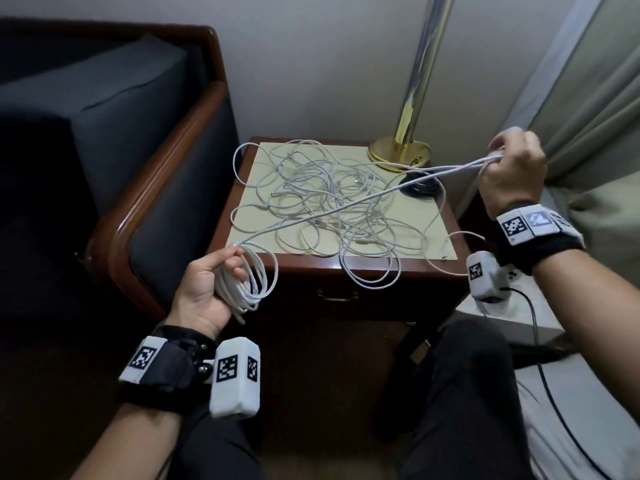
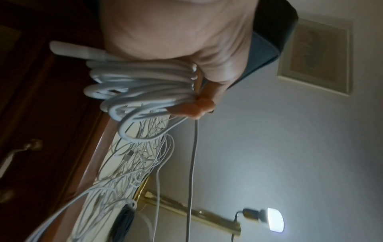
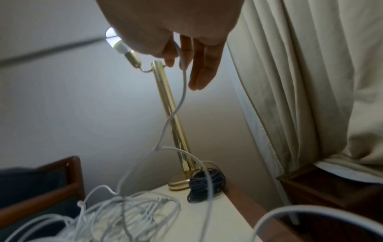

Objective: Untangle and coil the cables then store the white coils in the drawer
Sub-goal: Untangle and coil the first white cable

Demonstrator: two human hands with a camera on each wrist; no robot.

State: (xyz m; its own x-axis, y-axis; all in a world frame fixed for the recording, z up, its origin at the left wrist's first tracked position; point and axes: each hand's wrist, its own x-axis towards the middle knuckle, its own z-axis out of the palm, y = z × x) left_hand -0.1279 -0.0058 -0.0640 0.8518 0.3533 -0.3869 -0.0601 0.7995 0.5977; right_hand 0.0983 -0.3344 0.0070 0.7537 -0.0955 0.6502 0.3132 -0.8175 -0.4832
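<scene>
The coiling step appears to be under way: the left hand (image 1: 204,289), at lower left of the head view, is curled round a partly wound white coil (image 1: 249,285), while the right hand (image 1: 512,171), raised at upper right, pinches the same cable's taut strand (image 1: 363,199). That strand crosses the white tangle (image 1: 329,206) on the table (image 1: 446,216), mid-frame. Next, the drawn length likely needs looping onto the coil without snagging; the drawer (image 1: 337,299) looks closed.

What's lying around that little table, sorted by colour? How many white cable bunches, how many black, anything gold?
White cable bunches: 2, the coil held in the left hand and the loose tangle on the table; separate cables can't be counted.
Black cable coil: 1
Gold lamp: 1
Total: 4
</scene>
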